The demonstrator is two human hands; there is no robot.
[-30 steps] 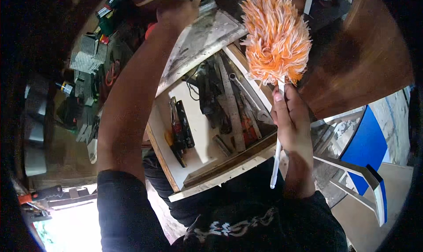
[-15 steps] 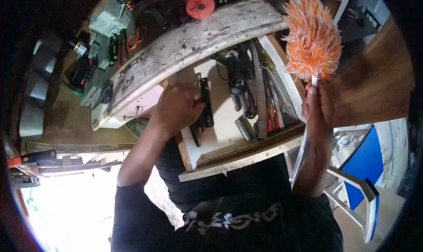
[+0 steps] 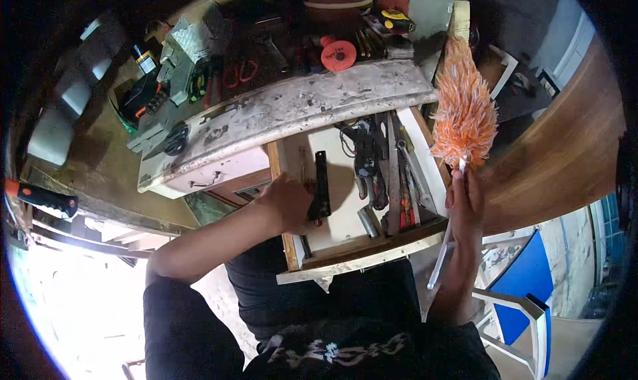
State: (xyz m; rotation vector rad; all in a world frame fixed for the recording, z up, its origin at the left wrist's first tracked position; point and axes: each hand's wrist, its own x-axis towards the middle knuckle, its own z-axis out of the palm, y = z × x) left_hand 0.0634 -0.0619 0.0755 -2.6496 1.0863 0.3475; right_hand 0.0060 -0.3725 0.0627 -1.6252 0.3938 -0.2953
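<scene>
My right hand [image 3: 468,199] is closed around the thin white handle of a fluffy orange-and-white duster [image 3: 465,107], its head pointing up and away to the right of the drawer. My left hand [image 3: 287,206] reaches into the left part of an open wooden drawer [image 3: 345,237]. Its fingers are curled down beside the lower end of a long black tool [image 3: 322,180]; whatever they grip is hidden. On the drawer's right side lie a combination wrench [image 3: 413,170], a flat metal bar [image 3: 393,197], a dark corded tool [image 3: 365,150] and a short metal tube [image 3: 367,222].
Above the drawer runs a paint-stained white tabletop [image 3: 286,117]. Behind it sit a round red disc [image 3: 339,55], a yellow tape measure [image 3: 397,21] and red-handled scissors [image 3: 240,73]. An orange-and-black-handled tool [image 3: 46,199] is at the far left. A blue-and-white chair [image 3: 522,287] stands lower right.
The view has tilted, showing more of the tabletop's far side. My left hand has moved toward the drawer's front, along the black tool. My right hand still holds the duster.
</scene>
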